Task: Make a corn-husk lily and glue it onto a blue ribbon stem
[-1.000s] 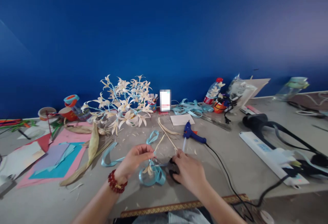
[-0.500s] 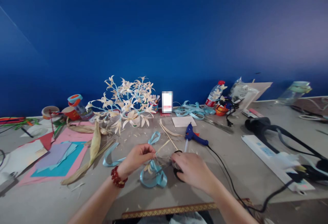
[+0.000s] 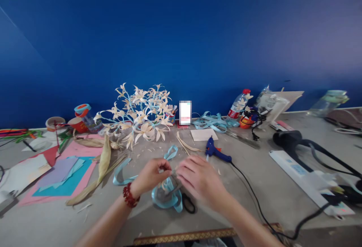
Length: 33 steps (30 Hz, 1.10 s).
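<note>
My left hand (image 3: 154, 174), with a red bead bracelet (image 3: 130, 195) at the wrist, pinches something small above a looped light blue ribbon (image 3: 166, 198). My right hand (image 3: 198, 175) is close beside it, fingers bent toward the left fingertips; what they hold, if anything, is hidden. Black-handled scissors (image 3: 189, 203) lie on the table below my right hand, partly covered by the ribbon and hand. Behind the hands, a ribbon loop (image 3: 171, 152) and pale husk strips (image 3: 188, 145) rest on the table.
White husk flowers (image 3: 144, 115) stand at the back. A blue glue gun (image 3: 216, 151) with a black cord lies right of my hands. Colored paper (image 3: 60, 175) and dried husks (image 3: 104, 160) are at left; a power strip (image 3: 299, 175) is at right.
My right hand has left the scissors and moved left and up to my left hand's fingertips. The scissors and the lower ribbon have shifted slightly. My left hand has hardly moved.
</note>
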Tool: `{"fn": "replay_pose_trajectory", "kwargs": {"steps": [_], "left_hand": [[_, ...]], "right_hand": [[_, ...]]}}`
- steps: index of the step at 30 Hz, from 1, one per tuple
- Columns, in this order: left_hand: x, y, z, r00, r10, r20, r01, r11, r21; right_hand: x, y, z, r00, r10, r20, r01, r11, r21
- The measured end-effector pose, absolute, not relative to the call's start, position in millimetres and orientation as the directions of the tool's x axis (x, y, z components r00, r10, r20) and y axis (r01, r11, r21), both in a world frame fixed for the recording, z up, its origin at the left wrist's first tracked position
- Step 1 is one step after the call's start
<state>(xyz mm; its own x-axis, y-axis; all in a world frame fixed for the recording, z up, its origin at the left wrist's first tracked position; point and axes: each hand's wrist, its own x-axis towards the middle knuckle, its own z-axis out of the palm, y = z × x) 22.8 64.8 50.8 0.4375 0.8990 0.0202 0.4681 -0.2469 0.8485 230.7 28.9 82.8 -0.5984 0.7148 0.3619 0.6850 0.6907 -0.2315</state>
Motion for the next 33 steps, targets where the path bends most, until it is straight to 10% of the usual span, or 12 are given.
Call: {"fn": "replay_pose_trajectory", "kwargs": {"steps": [8, 16, 21, 25, 29, 33], "left_hand": [[31.4, 53.1, 66.0, 0.483, 0.866, 0.131, 0.722, -0.479, 0.499], [37.5, 46.6, 82.8, 0.658, 0.73, 0.185, 0.679, -0.681, 0.272], [21.6, 18.1, 94.6, 0.56, 0.701, 0.441, 0.58, -0.712, 0.396], [14.7, -14.4, 63.8, -0.078, 0.69, 0.72, 0.401, -0.64, 0.656], [27.8, -10.3, 30.2, -0.105, 0.969, 0.223, 0.074, -0.216, 0.974], [44.1, 17.8, 29.8, 0.134, 0.99, 0.045, -0.117, -0.03, 0.993]], "right_hand": [[216.0, 49.5, 64.9, -0.652, 0.715, 0.254, 0.71, 0.693, -0.127], [223.3, 52.9, 68.4, -0.606, 0.779, 0.159, 0.633, 0.594, -0.497], [234.7, 59.4, 49.5, -0.465, 0.884, 0.047, 0.297, 0.206, -0.932], [241.0, 58.4, 44.0, -0.428, 0.885, -0.182, -0.046, -0.223, -0.974], [237.4, 51.2, 45.9, -0.431, 0.86, -0.273, -0.26, -0.408, -0.875], [229.3, 47.6, 42.0, -0.492, 0.821, -0.29, -0.381, -0.503, -0.776]]}}
